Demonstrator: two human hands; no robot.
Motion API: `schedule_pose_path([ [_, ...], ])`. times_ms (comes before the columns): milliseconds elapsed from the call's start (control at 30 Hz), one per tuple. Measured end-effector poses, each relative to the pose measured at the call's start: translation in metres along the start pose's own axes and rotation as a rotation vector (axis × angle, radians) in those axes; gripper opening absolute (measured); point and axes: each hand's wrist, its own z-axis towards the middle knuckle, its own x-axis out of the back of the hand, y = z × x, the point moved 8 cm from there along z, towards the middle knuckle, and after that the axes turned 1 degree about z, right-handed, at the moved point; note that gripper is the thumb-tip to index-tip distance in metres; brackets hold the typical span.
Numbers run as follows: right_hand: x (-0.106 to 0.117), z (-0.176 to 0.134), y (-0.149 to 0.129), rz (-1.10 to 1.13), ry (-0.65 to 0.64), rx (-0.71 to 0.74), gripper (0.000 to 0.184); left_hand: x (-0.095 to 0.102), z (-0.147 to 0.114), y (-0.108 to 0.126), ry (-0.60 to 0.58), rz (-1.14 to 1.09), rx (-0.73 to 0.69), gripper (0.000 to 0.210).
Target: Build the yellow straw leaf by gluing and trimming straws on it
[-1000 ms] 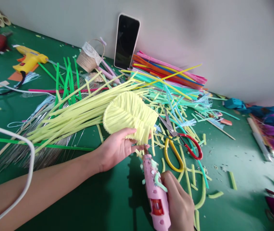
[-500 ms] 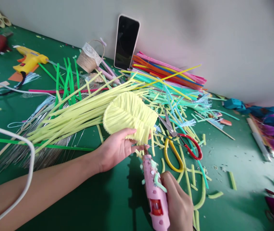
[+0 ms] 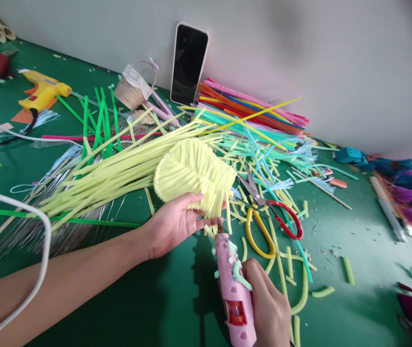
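Observation:
My left hand (image 3: 177, 221) pinches the lower edge of a pale yellow leaf shape (image 3: 191, 171) made of pipe cleaners laid side by side. In my right hand (image 3: 267, 303) is a pink glue gun (image 3: 237, 289), spotted with bits of dried glue and mint fuzz. Its nozzle tip meets the lower end of the leaf, close to my left fingertips; whether it touches is too small to tell. Scissors (image 3: 258, 197) with one red and one yellow handle lie open just right of the leaf. Loose pale yellow pipe cleaners (image 3: 126, 166) spread out behind my left hand.
A phone (image 3: 189, 62) leans against the wall behind colourful pipe cleaners (image 3: 249, 106). A yellow glue gun (image 3: 43, 89) and a small twine basket (image 3: 131, 89) stand at the back left. A white cable (image 3: 45, 241) loops over my left forearm. Cut pieces (image 3: 349, 270) litter the right side.
Almost nothing differs; the whole view has shifted very slightly. Both hands keep their hold, and the glue gun's nozzle stays at the leaf's lower end.

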Motion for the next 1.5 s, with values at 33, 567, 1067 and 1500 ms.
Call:
schedule_pose_path([
  [33, -0.0001, -0.0003, -0.0001, 0.001, -0.002, 0.000, 0.020, 0.0000, 0.0001, 0.0001, 0.003, 0.002, -0.003, 0.030],
  [567, 0.0046, -0.0025, 0.0020, 0.003, 0.021, 0.001, 0.020, 0.0059, 0.0029, -0.0022, 0.012, 0.003, 0.017, 0.025],
  [1067, 0.0059, -0.0028, 0.0019, -0.008, 0.025, -0.022, 0.017, 0.0092, 0.0025, -0.0018, 0.051, -0.022, 0.015, 0.019],
  [1500, 0.0061, -0.0034, 0.0045, -0.014, 0.015, -0.052, 0.016, 0.0047, 0.0001, -0.0002, 0.036, -0.002, 0.006, 0.024],
])
